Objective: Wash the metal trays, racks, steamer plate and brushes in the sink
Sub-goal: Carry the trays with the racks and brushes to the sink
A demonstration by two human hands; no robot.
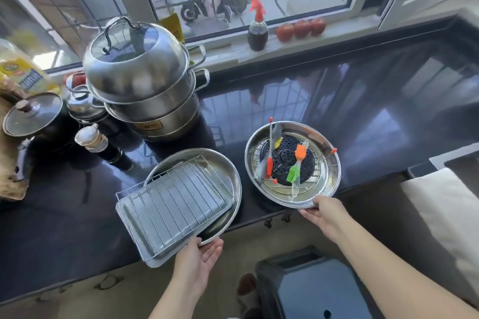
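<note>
While both stacks sit lower centre on the tabletop (pixel 363 101), left hand (pixel 199 256) cups the oval tray (pixel 228 163) rim, right hand (pixel 320 211) pinches the round tray (pixel 329 147) rim. Stiff, slick steel; loose brushes (pixel 295 163) and rack (pixel 178 186) may slide, so lift level.

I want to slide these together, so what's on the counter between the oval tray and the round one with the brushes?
Nothing: in the head view only bare dark counter separates the oval tray from the round tray.

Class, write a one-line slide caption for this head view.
Left hand grips a round tray holding a wire rack; right hand grips a tray of brushes.
</note>
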